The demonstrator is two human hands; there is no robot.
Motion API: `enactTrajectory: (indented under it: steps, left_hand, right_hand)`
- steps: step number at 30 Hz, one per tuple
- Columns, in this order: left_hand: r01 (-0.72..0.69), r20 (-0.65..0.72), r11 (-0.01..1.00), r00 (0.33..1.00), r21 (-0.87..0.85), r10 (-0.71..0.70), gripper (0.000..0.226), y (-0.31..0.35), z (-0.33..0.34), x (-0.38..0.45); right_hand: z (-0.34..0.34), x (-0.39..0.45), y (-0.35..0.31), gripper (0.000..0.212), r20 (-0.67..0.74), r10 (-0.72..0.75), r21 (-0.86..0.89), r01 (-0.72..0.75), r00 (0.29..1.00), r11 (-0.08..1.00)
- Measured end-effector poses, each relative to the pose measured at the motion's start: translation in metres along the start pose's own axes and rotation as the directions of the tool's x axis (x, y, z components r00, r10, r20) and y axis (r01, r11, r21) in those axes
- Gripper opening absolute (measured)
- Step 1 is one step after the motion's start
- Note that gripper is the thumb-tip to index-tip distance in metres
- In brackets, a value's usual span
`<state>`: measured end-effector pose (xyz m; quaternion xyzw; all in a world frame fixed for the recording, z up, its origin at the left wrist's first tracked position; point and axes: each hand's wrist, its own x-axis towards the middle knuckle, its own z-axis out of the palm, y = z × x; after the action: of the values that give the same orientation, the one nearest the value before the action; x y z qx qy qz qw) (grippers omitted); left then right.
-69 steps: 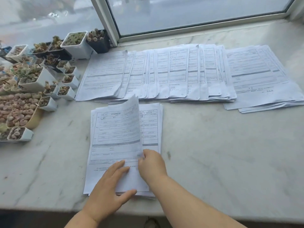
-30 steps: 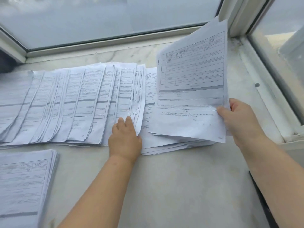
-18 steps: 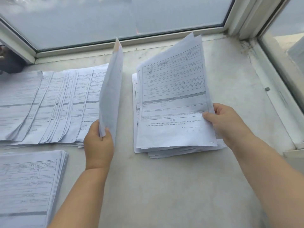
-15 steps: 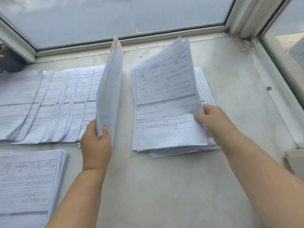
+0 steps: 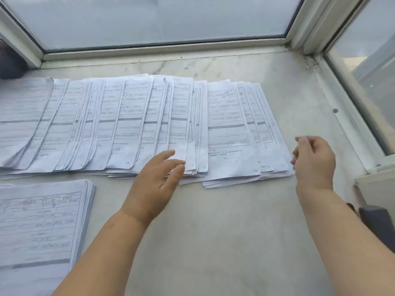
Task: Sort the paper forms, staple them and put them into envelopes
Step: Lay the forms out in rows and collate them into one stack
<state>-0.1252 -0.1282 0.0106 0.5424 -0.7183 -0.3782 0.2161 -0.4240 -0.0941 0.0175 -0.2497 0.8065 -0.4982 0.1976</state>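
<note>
A long fan of printed paper forms lies across the marble sill, overlapping from left to right. At its right end sits a small pile of forms with one sheet on top. A squared stack of forms rests at the near left. My left hand hovers with fingers spread at the near edge of the fan, holding nothing. To the right of the small pile, my right hand has loosely curled fingers and is empty.
The marble sill ends at window frames along the back and the right. A dark object sits by my right forearm. A dark pot shows at the far left.
Both hands have let go of their sheets. The lifted bundle lies back on the fan and the single form lies on the right pile. Both hands have drawn back slightly.
</note>
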Motion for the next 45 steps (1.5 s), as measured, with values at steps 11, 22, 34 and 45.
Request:
enactTrajectory:
  steps: [11,22,34,45]
  left_hand:
    - [0.028,-0.022,0.998,0.999,0.047,-0.027,0.023,-0.123,-0.112,-0.176]
    - [-0.068,0.103,0.993,0.993,0.101,0.058,0.046,-0.205,-0.153,-0.298]
    - [-0.034,0.048,0.999,0.998,0.017,0.033,0.043,-0.214,-0.148,-0.299]
    - [0.087,-0.072,0.994,0.993,-0.073,-0.092,0.013,-0.208,-0.149,-0.296]
  right_hand:
    - [0.053,-0.272,-0.002,0.016,0.548,0.155,-0.071,-0.139,0.822,0.988]
    - [0.118,-0.445,-0.002,0.009,0.681,0.408,-0.342,-0.228,0.607,0.911]
    - [0.125,-0.454,0.004,0.028,0.756,0.354,-0.159,-0.370,0.551,0.915]
    - [0.124,-0.458,0.009,0.028,0.786,0.224,-0.058,-0.292,0.577,0.955]
